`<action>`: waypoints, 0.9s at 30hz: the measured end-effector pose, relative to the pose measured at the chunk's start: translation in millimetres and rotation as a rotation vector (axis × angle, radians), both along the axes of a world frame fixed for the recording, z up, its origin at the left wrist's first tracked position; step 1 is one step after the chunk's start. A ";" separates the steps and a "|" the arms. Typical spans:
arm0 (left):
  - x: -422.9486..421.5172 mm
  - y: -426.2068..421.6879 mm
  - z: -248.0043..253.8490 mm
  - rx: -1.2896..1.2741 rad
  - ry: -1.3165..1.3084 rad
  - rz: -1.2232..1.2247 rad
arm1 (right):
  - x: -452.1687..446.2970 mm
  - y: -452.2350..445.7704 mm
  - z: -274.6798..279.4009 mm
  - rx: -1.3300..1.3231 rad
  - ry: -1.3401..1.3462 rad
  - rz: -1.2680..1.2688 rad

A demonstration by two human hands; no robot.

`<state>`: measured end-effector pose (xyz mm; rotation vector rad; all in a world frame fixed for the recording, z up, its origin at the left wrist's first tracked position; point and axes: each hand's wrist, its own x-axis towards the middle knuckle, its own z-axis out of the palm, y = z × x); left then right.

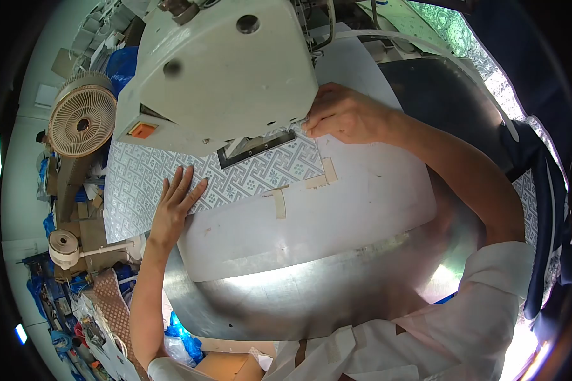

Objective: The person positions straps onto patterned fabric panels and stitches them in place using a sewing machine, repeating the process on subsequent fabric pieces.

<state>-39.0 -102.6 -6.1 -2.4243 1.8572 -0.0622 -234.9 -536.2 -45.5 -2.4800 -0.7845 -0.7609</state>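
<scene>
A silver-grey patterned sheet lies under the head of a large cream-coloured machine. My left hand rests flat on the sheet's near left part, fingers spread. At the sheet's right corner, close against the machine, my right hand has its fingers curled and pinched on the edge; the fingertips are partly hidden. Between my hands, a dark metal frame sits on the sheet below the machine head. Beneath the sheet is a white board with strips of tan tape along the sheet's border.
A shiny metal table curves round in front of me. An orange switch is on the machine's left side. To the left stand a fan and cluttered shelves; a cardboard box is below. Dark fabric hangs at right.
</scene>
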 end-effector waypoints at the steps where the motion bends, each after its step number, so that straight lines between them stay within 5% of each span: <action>1: 0.3 -0.1 -0.1 -0.001 -0.001 -0.002 | 0.0 0.8 0.4 0.003 -0.014 0.004; 14: -65.4 -35.4 64.9 0.282 -0.162 0.096 | -2.5 4.4 3.8 -0.033 -0.064 0.012; 21: -151.5 -119.7 5.1 -0.447 0.065 -0.054 | -1.7 5.5 0.2 -0.112 -0.034 -0.011; 27: -149.7 -133.2 -8.7 -0.544 0.078 0.025 | -57.9 -37.0 40.6 -0.440 0.106 -0.181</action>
